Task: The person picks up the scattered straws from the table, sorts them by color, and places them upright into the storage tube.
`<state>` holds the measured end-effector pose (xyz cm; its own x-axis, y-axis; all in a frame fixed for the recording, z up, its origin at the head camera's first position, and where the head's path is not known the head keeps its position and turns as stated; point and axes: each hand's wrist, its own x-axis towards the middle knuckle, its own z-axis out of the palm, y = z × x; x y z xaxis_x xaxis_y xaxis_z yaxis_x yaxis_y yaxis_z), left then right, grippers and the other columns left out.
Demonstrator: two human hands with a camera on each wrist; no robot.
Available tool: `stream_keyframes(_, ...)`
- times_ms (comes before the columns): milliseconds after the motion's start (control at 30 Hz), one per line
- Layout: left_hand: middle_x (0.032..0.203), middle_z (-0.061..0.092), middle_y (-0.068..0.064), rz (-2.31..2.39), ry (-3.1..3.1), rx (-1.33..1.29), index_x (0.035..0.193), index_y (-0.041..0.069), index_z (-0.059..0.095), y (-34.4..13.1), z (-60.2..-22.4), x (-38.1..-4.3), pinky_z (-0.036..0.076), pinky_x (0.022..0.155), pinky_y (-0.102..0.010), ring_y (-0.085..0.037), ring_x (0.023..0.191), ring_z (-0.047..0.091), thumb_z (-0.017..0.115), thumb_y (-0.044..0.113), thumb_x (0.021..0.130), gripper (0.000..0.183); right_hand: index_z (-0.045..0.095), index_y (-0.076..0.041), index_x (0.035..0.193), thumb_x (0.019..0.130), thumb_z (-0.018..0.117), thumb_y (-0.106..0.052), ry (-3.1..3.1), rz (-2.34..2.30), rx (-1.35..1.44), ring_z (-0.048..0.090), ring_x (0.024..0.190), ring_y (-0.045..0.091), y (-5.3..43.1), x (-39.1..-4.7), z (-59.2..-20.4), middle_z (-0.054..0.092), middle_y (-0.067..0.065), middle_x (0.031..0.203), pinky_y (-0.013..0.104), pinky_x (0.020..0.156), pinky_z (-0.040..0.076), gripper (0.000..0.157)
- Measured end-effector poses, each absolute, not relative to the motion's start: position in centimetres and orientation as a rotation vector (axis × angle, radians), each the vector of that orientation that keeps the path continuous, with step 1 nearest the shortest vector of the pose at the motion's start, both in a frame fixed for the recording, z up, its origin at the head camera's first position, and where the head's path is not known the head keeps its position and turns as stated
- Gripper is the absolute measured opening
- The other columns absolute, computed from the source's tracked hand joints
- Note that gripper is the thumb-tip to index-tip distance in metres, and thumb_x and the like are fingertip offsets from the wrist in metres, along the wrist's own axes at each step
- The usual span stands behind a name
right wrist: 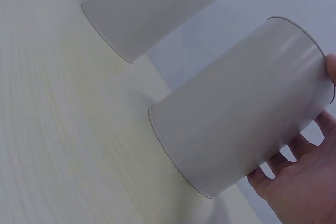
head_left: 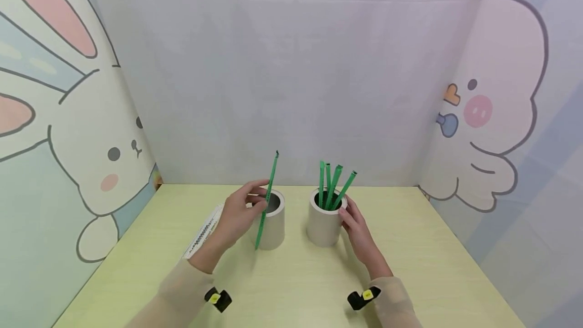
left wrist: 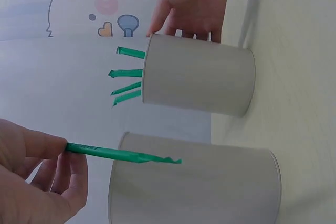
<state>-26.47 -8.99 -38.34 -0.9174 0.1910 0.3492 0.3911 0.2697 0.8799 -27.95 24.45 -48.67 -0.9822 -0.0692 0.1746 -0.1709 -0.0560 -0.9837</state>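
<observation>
My left hand (head_left: 237, 214) pinches a thin green straw in a printed wrapper (left wrist: 123, 155) between thumb and fingers. The straw slants upright in front of the left grey cylindrical holder (head_left: 273, 229), overlapping its rim in the head view; the dark inside of that holder shows. On the right stands a matching holder (left wrist: 197, 74) with several green wrapped straws (head_left: 334, 186) sticking out of its top. Around its right side, near the rim, my right hand (head_left: 357, 229) grips it, thumb in front and fingers behind.
Left of the holders, partly behind my left forearm, lies a flat white item with black print (head_left: 203, 232). Both holders stand on a pale wooden table (head_left: 296, 287). A grey-white backdrop (head_left: 291, 90) rises behind, with cartoon-printed panels at both sides.
</observation>
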Motion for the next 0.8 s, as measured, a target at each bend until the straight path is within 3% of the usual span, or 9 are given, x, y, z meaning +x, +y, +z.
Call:
stream_keyframes(233, 0.126, 0.069, -0.005, -1.779, -2.242, -0.605, 0.145, 0.025, 0.064, -5.0, -36.9, -27.8, 0.061, 0.092, -0.036, -0.022, 0.114, 0.069, 0.07, 0.003, 0.1, 0.05, 0.016, -0.013, 0.171, 0.114, 0.046, -0.031, -2.111, 2.22, 0.269, 0.013, 0.162, 0.036, 24.5, -27.9, -48.6, 0.016, 0.017, 0.176, 0.063, 0.13, 0.012, 0.067)
stream_keyframes(800, 0.129, 0.067, -0.004, -1.849, -2.021, -0.639, 0.147, 0.024, 0.061, 1.9, -34.4, -31.2, 0.059, 0.099, -0.037, -0.02, 0.117, 0.067, 0.067, 0.004, 0.103, 0.049, 0.016, -0.012, 0.171, 0.114, 0.046, -0.029, -2.095, 2.228, 0.282, 0.015, 0.161, 0.036, 24.5, -28.1, -48.7, 0.016, 0.018, 0.176, 0.062, 0.13, 0.013, 0.066)
